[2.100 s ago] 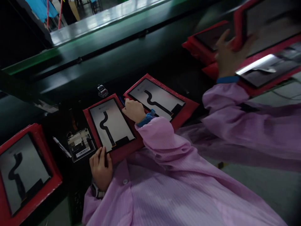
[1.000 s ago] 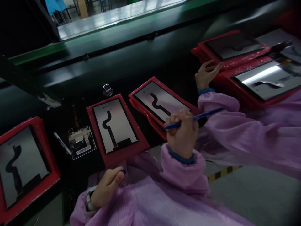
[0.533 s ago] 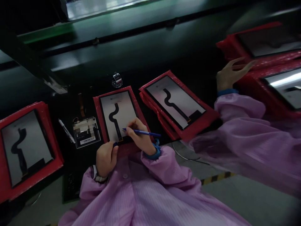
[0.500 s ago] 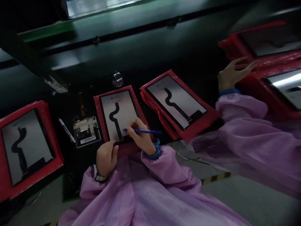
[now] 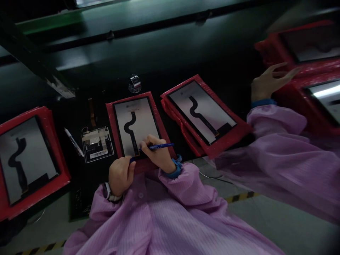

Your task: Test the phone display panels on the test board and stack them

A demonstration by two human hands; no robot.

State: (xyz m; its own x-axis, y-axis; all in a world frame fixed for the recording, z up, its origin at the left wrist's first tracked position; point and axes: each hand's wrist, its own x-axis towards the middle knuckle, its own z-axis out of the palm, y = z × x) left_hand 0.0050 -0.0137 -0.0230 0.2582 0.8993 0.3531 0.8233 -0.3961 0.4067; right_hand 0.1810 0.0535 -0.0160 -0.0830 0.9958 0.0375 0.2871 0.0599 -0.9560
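My right hand is closed on a blue pen, whose tip rests at the lower edge of a grey panel with a black S-shaped flex strip. The panel lies in a red tray in front of me. Just below the tray's near edge, my left hand is curled, pinching a small blue cap between thumb and finger. Both arms wear pink sleeves.
A second red tray with a similar panel lies to the right, a third at far left. A small circuit module, a white pen and a metal clip sit on the dark bench. A co-worker's hand touches stacked red trays.
My right hand carried the pen from the right tray onto the middle panel, then slid down to its lower edge. My left hand rose to the tray's edge with the cap.
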